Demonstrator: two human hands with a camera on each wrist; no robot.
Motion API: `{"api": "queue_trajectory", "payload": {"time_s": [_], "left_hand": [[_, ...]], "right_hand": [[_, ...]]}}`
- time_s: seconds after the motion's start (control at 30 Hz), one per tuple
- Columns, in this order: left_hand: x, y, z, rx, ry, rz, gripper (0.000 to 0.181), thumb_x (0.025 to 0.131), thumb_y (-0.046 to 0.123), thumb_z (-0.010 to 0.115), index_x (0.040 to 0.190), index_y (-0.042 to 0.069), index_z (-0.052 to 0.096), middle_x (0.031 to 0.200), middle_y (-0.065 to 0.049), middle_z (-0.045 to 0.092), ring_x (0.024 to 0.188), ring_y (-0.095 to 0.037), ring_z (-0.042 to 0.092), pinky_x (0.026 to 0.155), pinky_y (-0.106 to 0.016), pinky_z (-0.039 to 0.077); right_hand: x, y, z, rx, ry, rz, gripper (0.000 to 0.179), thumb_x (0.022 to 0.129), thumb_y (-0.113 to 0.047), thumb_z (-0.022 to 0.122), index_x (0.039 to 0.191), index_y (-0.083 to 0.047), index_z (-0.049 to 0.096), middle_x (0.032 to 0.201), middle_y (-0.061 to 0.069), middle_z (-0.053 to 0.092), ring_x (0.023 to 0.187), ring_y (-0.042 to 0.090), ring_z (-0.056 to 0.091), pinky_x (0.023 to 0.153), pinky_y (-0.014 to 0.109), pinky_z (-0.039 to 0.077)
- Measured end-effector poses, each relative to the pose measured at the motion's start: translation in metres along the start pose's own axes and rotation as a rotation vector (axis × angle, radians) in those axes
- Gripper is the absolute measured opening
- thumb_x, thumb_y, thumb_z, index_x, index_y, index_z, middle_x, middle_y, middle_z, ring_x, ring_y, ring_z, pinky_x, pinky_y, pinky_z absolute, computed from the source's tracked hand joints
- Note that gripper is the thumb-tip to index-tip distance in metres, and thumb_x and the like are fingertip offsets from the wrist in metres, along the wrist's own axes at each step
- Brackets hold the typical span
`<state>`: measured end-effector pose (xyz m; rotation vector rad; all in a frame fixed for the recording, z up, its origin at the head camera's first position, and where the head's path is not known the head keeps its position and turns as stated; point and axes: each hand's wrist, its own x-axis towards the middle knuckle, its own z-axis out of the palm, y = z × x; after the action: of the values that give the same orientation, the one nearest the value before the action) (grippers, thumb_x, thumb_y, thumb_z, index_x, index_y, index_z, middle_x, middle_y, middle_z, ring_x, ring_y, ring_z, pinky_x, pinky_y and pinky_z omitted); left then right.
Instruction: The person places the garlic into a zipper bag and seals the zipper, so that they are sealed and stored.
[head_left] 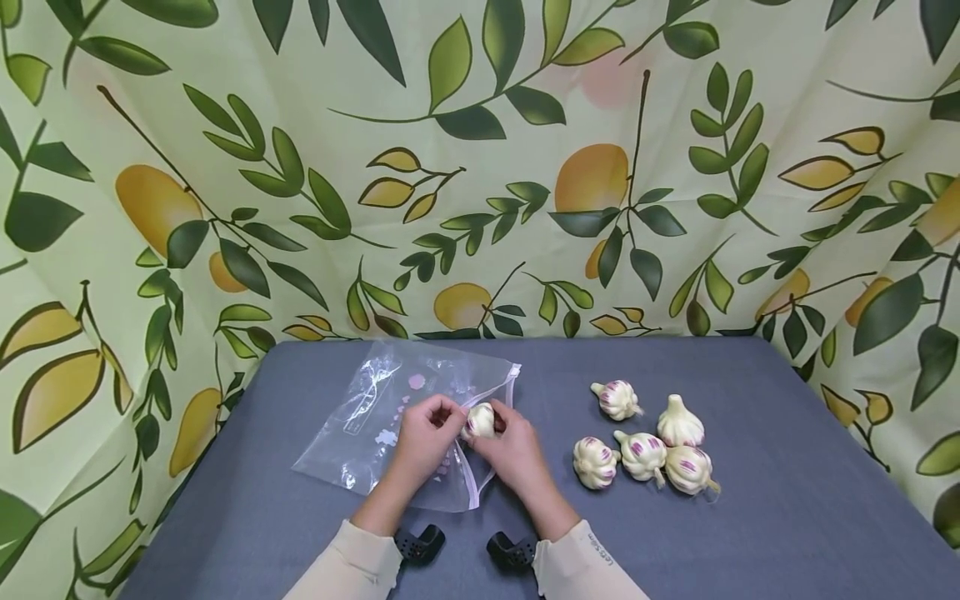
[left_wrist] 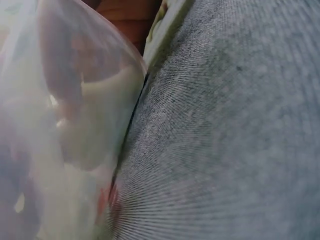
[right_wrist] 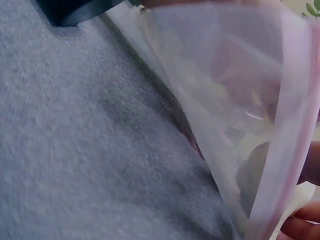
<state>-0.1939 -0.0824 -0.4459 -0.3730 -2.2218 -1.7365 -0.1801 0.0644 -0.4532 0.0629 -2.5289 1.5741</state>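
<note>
A clear zip bag with pink marks lies flat, its mouth with the pink zip strip facing right. My left hand pinches the edge of that mouth. In my right hand is a white and purple garlic bulb, gripped between thumb and fingers at the opening. The right wrist view has the pink strip close up, with fingertips beside it. Cloudy plastic fills the left side of the left wrist view, so the left fingers' hold is mostly hidden there.
Several garlic bulbs lie to the right: one at the back, one standing upright, and others in a front row. All rest on a grey-blue cloth-covered table. A leaf-and-fruit patterned curtain hangs behind and at both sides.
</note>
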Motion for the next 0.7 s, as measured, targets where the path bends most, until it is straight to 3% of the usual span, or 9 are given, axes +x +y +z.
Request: {"api": "queue_trajectory", "payload": {"time_s": [0.1,0.27,0.4,0.47,0.6,0.7], "left_hand": [[0.000,0.001,0.001,0.065,0.018,0.069,0.012,0.080,0.011,0.071,0.071,0.015,0.064,0.064,0.004,0.057,0.059,-0.007,0.051,0.053,-0.022,0.044],[-0.003,0.008,0.004,0.177,0.034,0.195,0.014,0.078,0.010,0.071,0.069,0.016,0.061,0.063,0.009,0.054,0.059,-0.005,0.049,0.053,-0.024,0.045],[-0.004,0.012,0.005,0.204,0.028,0.233,0.016,0.077,0.010,0.072,0.068,0.017,0.060,0.063,0.011,0.052,0.059,-0.004,0.049,0.054,-0.023,0.044],[-0.005,0.013,0.005,0.208,0.027,0.238,0.016,0.077,0.010,0.072,0.069,0.018,0.060,0.063,0.011,0.052,0.059,-0.004,0.049,0.054,-0.022,0.044],[-0.005,0.013,0.006,0.210,0.029,0.269,0.014,0.076,0.009,0.071,0.070,0.017,0.062,0.063,0.010,0.053,0.059,-0.005,0.050,0.054,-0.021,0.043],[-0.005,0.014,0.007,0.209,0.030,0.290,0.013,0.076,0.008,0.071,0.070,0.015,0.062,0.063,0.010,0.053,0.058,-0.007,0.050,0.053,-0.021,0.043]], "right_hand": [[-0.001,-0.002,0.002,0.089,-0.006,0.012,0.057,0.069,-0.010,0.076,0.122,0.002,0.057,0.098,0.015,0.069,0.088,0.018,0.066,0.072,0.026,0.053],[-0.002,0.000,0.003,0.134,0.040,0.031,0.045,0.071,-0.017,0.079,0.111,-0.001,0.064,0.089,0.013,0.070,0.073,0.014,0.068,0.060,0.021,0.051],[-0.002,0.003,0.007,0.113,0.073,0.019,0.033,0.072,-0.017,0.078,0.101,-0.005,0.070,0.078,0.008,0.070,0.067,0.011,0.067,0.057,0.021,0.050],[-0.003,0.004,0.010,0.112,0.070,0.004,0.028,0.072,-0.014,0.076,0.099,-0.007,0.071,0.080,0.007,0.070,0.069,0.012,0.068,0.059,0.020,0.051],[-0.005,0.004,0.014,0.113,0.029,-0.046,0.025,0.075,-0.009,0.072,0.100,-0.006,0.071,0.091,0.008,0.069,0.076,0.012,0.068,0.063,0.019,0.052],[-0.008,0.003,0.016,0.097,-0.021,-0.088,0.021,0.078,-0.008,0.070,0.099,-0.005,0.070,0.090,0.007,0.071,0.077,0.011,0.066,0.066,0.019,0.051]]}}
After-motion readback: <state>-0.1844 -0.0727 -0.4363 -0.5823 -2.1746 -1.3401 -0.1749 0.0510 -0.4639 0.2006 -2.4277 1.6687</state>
